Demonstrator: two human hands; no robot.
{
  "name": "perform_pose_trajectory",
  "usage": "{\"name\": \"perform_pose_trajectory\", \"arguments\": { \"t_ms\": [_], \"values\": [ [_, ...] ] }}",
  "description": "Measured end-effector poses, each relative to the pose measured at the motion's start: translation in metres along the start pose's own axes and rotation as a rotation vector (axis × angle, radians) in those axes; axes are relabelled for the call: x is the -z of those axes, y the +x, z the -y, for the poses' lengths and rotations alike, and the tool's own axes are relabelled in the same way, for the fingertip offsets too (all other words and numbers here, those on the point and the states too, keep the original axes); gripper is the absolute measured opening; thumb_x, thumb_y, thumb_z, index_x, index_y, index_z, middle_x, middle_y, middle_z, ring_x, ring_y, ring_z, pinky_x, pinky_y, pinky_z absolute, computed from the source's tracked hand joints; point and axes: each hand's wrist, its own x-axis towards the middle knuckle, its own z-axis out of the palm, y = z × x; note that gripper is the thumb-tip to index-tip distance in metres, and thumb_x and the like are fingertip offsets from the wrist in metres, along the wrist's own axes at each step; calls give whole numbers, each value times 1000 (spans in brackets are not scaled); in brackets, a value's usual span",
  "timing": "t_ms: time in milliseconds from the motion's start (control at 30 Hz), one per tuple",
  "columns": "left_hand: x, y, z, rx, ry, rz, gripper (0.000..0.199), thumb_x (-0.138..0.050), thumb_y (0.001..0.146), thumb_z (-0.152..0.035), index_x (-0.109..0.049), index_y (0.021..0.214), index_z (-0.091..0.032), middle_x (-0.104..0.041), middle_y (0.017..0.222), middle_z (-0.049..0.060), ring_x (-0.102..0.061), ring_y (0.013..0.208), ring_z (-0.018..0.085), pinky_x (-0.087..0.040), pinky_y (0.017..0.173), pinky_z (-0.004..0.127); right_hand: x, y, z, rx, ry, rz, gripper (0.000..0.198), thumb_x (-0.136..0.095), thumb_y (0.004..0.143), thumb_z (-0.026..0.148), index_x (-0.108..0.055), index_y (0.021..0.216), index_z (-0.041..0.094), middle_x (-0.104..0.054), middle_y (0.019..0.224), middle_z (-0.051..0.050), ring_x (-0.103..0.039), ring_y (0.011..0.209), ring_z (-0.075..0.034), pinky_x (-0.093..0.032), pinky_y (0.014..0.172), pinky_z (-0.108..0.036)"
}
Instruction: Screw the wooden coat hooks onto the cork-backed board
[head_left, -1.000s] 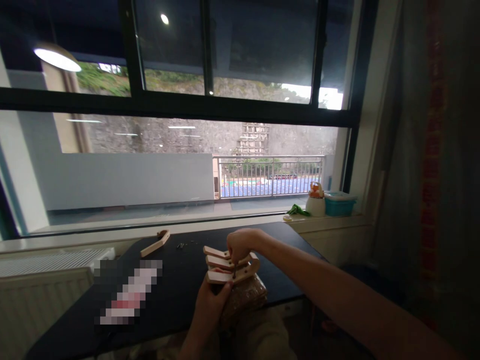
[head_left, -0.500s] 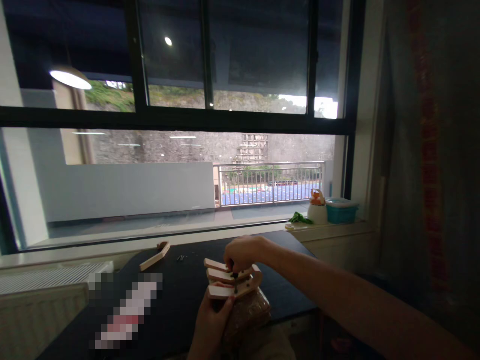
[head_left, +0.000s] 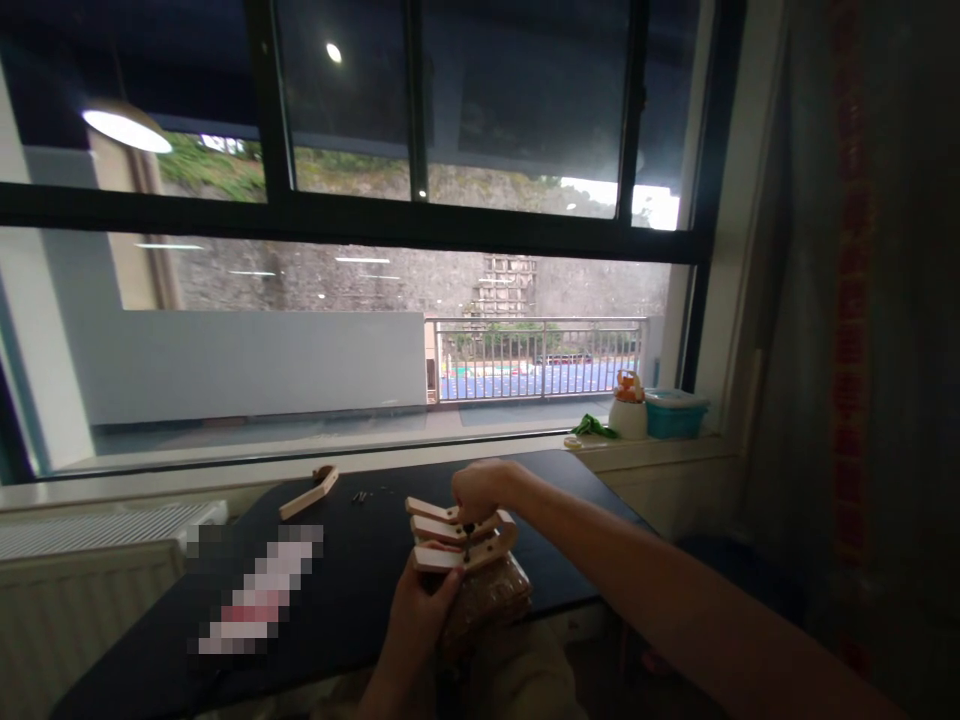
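Observation:
A pale wooden assembly [head_left: 439, 561] with several bent, rounded arms stands over the table's near side. My left hand [head_left: 421, 608] is closed around its nearest arm, thumb along the edge. Above it, my right hand [head_left: 480, 487] is curled in a grip on a small dark screwdriver [head_left: 469, 532], whose thin shaft points down at the wood; the handle is mostly hidden by the fingers. Beneath the assembly lies a brown package in shiny clear wrap [head_left: 495, 597]. Dark holes or screw heads dot the curved ends of the arms.
On the dark table [head_left: 360, 590] lie a loose bent wooden piece [head_left: 309, 497] and several small dark screws [head_left: 361, 497]. A pixelated patch [head_left: 262, 595] covers something at left. A radiator [head_left: 112, 560] stands left. The windowsill holds a teal tub [head_left: 675, 415] and a white bottle [head_left: 627, 418].
The whole view has shifted slightly, so the table and hands sit a little higher. Both hands keep their hold, and the screwdriver stays at the same spot on the wood.

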Motion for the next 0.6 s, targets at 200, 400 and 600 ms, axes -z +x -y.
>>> {"name": "perform_pose_trajectory", "arguments": {
  "t_ms": [200, 400, 600],
  "values": [
    [0, 2, 7, 24, -6, -11, 36, -67, 59, -42, -64, 84, -16, -71, 86, 8, -64, 87, 27, -50, 81, 37, 3, 8, -5, 4, -6, -6, 36, -63, 65, 26, -71, 97, 12, -70, 95, -10, -64, 76, -21, -44, 52, -24],
    [0, 4, 13, 2, 9, 2, 34, -66, 62, -42, -64, 85, -16, -70, 88, 8, -64, 88, 27, -50, 81, 37, 11, -7, -8, 118, 11, -90, 40, -64, 63, 20, -69, 103, 22, -69, 101, -1, -62, 84, -18, -41, 55, -22],
    [-1, 1, 9, -3, 1, 28, 32, -64, 65, -41, -63, 86, -16, -70, 89, 7, -63, 89, 27, -48, 84, 38, 9, -13, -3, 131, -6, -103, 34, -57, 73, 20, -68, 105, 17, -69, 101, -6, -62, 85, -20, -41, 58, -25]
  ]
}}
